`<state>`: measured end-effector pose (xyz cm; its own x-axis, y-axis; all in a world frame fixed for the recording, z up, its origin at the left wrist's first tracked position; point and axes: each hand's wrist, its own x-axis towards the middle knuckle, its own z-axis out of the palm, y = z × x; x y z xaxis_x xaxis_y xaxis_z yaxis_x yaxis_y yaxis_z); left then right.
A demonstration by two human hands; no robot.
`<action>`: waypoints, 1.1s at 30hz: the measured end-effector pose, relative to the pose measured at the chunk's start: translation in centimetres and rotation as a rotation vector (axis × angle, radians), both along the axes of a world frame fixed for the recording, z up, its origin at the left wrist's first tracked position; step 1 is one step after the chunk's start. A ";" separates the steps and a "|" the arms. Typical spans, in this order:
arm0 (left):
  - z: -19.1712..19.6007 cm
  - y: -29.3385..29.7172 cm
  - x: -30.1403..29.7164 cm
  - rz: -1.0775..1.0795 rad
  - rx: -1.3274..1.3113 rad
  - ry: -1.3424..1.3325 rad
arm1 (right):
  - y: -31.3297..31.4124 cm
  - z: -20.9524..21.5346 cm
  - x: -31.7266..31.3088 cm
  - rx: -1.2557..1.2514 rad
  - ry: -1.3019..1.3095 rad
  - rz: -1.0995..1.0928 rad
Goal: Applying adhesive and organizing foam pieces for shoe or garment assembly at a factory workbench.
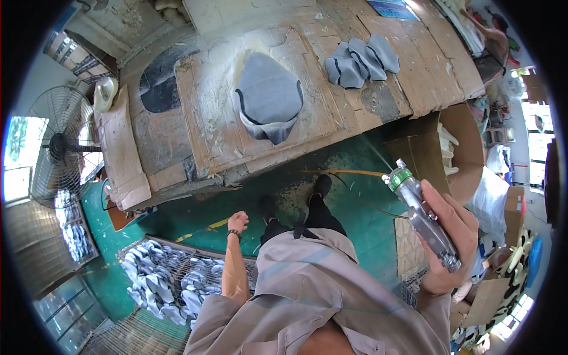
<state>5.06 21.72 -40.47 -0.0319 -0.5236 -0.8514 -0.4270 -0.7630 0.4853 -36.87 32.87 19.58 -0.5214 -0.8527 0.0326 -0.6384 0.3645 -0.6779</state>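
Note:
Raised at the right, my right hand (452, 228) is closed around a metal spray gun (417, 204) with a green ring near its nozzle. A thin mist leaves the nozzle toward the upper left. My left hand (238, 221) hangs low in front of my body, curled into a fist with nothing visible in it, a bracelet at the wrist. On the cardboard-covered table (331, 127) lies a rounded grey pad (269, 89) with dark edging and a folded lower end, amid pale crusted residue. Farther right, several grey fabric pieces (361, 62) overlap in a row.
A wire rack (236, 263) loaded with many grey pieces stands at the lower left. A large fan (59, 142) is beside the table's left end. An open cardboard box (417, 151) holds white shapes at the right. A hose (349, 172) runs behind the gun. Another person (491, 38) is at the far right.

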 end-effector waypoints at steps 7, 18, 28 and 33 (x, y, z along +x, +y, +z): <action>-3.9 2.0 10.8 0.025 0.191 -0.042 | -1.5 2.3 8.4 0.039 0.292 0.359; -4.5 5.8 15.7 0.174 0.277 -0.063 | -2.9 4.0 15.2 0.118 0.235 0.110; -6.2 4.4 13.4 0.157 0.210 0.095 | -5.2 3.8 20.2 0.077 0.354 0.246; -6.2 4.9 14.2 0.165 0.206 0.075 | -5.6 3.2 22.2 0.048 0.314 0.297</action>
<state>19.28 26.66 -46.70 -0.0279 -0.3432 -0.9388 -0.2574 -0.9051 0.3385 -14.63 27.26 22.73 -0.2244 -0.9686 0.1072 -0.8927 0.1602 -0.4213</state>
